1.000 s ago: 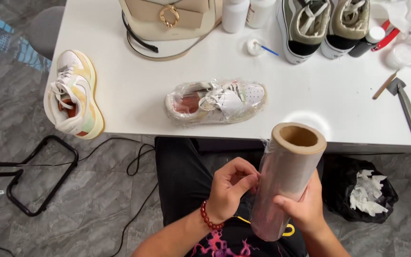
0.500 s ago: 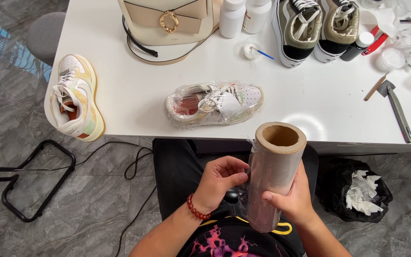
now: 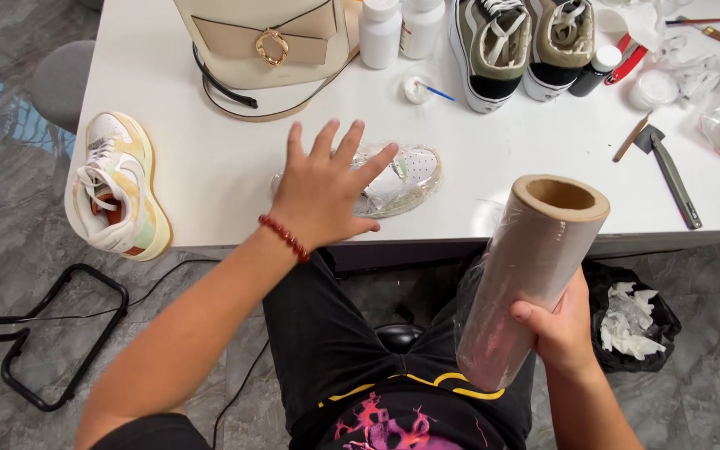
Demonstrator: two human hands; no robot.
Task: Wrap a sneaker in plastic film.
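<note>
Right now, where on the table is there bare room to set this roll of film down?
Bare white table lies between the cream handbag and the wrapped sneaker, and between that sneaker and the scraper. The back right, by the olive shoes, is crowded.

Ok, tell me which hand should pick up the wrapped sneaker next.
Left, probably. The left hand is open, fingers spread, right over the plastic-wrapped sneaker at the table's near edge. The right hand is full, gripping the roll of plastic wrap off the table.
</note>
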